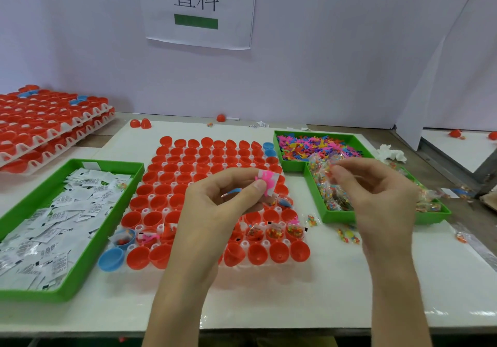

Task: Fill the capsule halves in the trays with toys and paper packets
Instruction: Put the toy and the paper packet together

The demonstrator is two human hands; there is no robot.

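Note:
A white tray of red capsule halves lies in the middle of the table. Several halves in the near rows hold toys and packets. My left hand hovers over the tray and pinches a pink toy with a white paper packet behind it; a blue toy shows between its fingers. My right hand hangs above the right bin and holds a clear bead packet in its fingertips.
A green bin of white paper packets sits left. Green bins of coloured toys and bead packets sit right. Stacked capsule trays stand at far left. Blue halves and loose packets lie beside the tray.

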